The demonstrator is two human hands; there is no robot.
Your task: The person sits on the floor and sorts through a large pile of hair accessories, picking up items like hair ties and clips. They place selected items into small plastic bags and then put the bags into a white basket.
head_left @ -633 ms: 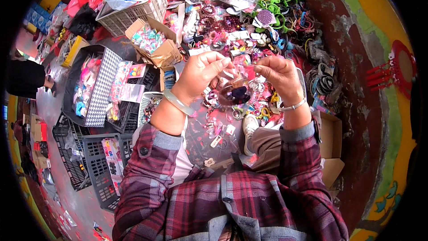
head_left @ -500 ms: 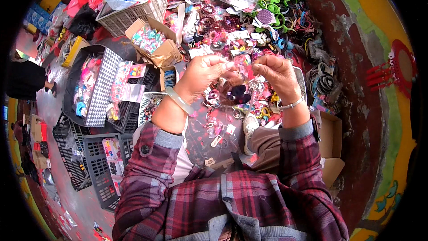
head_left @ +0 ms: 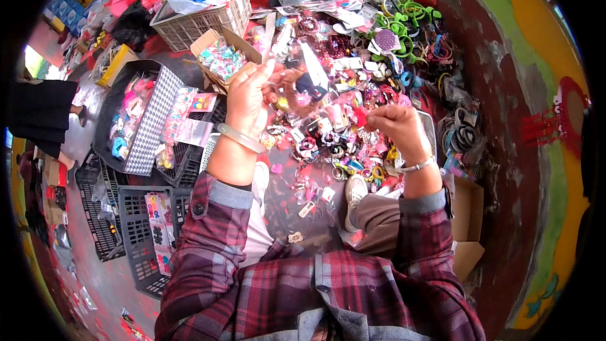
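In front of me my left hand [head_left: 248,98] is raised with its fingers closed on a clear plastic bag [head_left: 312,63]. A dark blue piece and something brown show in or behind the bag; I cannot tell which. My right hand [head_left: 399,127] is apart from it, its fingertips pinched together. Something small and red [head_left: 361,116] shows at those fingertips, but I cannot tell whether it is held or lies behind. Below both hands spreads a pile of small hair accessories [head_left: 334,132], with bands, clips and carded pieces among them.
Green headbands [head_left: 410,12] lie at the far right of the pile. On the left stand a carton of small packets [head_left: 221,60], a light plastic crate [head_left: 202,20], a houndstooth-sided box [head_left: 150,120] and dark crates [head_left: 137,240]. A person in black [head_left: 41,117] is at the far left.
My hands have moved apart: the left went up and left with the bag, the right slightly down. The bag and dark piece have swung up and left.
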